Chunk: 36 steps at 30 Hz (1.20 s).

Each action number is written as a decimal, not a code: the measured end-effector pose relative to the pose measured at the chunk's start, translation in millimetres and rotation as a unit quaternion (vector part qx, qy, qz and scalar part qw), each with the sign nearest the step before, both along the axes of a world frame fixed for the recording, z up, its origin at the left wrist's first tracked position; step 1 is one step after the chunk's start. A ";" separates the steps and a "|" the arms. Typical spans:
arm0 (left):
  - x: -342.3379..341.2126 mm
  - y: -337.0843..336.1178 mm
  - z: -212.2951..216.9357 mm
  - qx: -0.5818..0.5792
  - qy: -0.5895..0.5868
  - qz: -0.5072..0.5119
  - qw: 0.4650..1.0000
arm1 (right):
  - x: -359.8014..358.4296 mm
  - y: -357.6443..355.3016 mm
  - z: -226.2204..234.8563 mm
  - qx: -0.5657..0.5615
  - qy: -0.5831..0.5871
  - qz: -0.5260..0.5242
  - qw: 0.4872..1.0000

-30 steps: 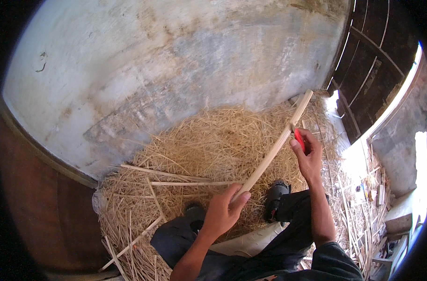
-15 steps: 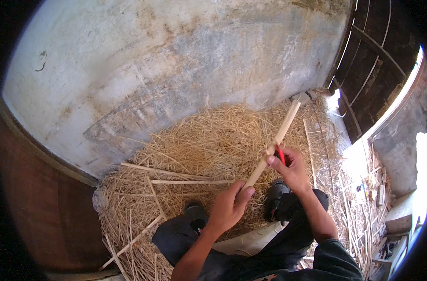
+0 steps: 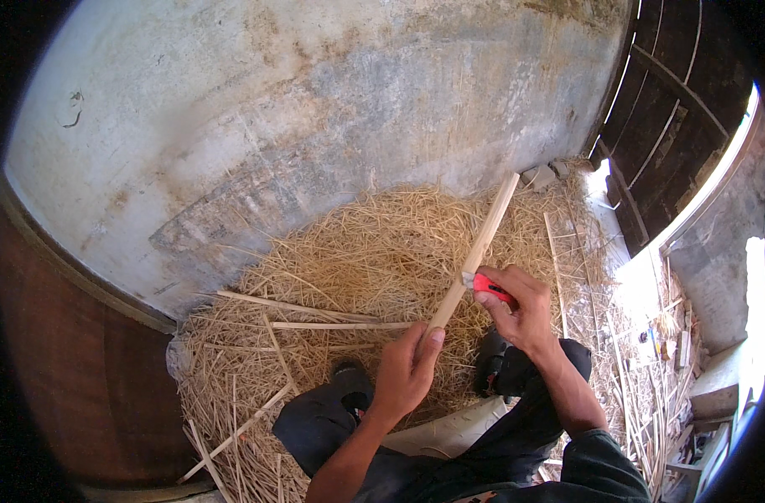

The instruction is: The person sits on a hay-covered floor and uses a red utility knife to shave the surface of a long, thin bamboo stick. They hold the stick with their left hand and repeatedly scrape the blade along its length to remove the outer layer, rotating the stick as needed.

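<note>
A pale wooden stick slants up and away to the right in front of me. My left hand is closed round its near end, thumb on top. In my right hand is a red utility knife, gripped with the fingers wrapped over its handle. The knife's blade end touches the stick's right side, around its middle. Straw lies below the stick, between my feet and the wall.
Straw and shavings cover the floor. Several loose wooden strips lie at the left. A stained plaster wall rises ahead. Dark wooden panelling stands at the far right, a brown panel at the left. My black shoe rests near the stick.
The stick and my left hand have shifted slightly left. My right hand has turned, so the red knife now shows more fully against the stick's side.
</note>
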State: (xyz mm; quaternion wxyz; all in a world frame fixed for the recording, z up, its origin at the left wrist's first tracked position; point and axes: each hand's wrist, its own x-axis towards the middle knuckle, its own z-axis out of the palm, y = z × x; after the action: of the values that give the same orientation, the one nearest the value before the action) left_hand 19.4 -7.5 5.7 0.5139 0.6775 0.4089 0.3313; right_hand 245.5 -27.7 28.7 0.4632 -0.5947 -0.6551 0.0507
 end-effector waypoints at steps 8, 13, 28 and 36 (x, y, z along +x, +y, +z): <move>0.5 -6.1 -5.3 0.033 0.013 0.014 0.999 | 11.5 1.7 8.9 0.012 -0.007 -0.057 0.998; 0.0 -7.1 -12.0 0.049 0.006 0.014 0.999 | 14.1 3.6 7.7 0.021 -0.004 -0.069 0.997; -11.1 -17.7 -8.7 0.010 0.045 -0.033 0.998 | 72.6 31.1 10.0 0.060 0.036 -0.252 0.965; -22.1 -3.8 -11.7 0.002 0.048 -0.014 0.999 | 122.3 21.4 -22.3 -0.216 -0.086 -0.194 0.953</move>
State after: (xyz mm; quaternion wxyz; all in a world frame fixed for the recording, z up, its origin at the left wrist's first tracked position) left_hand -2.7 -11.3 -6.0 0.4971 0.6993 0.4230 0.2914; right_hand 367.8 -6.2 6.4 0.2671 -0.7981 -0.5379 0.0487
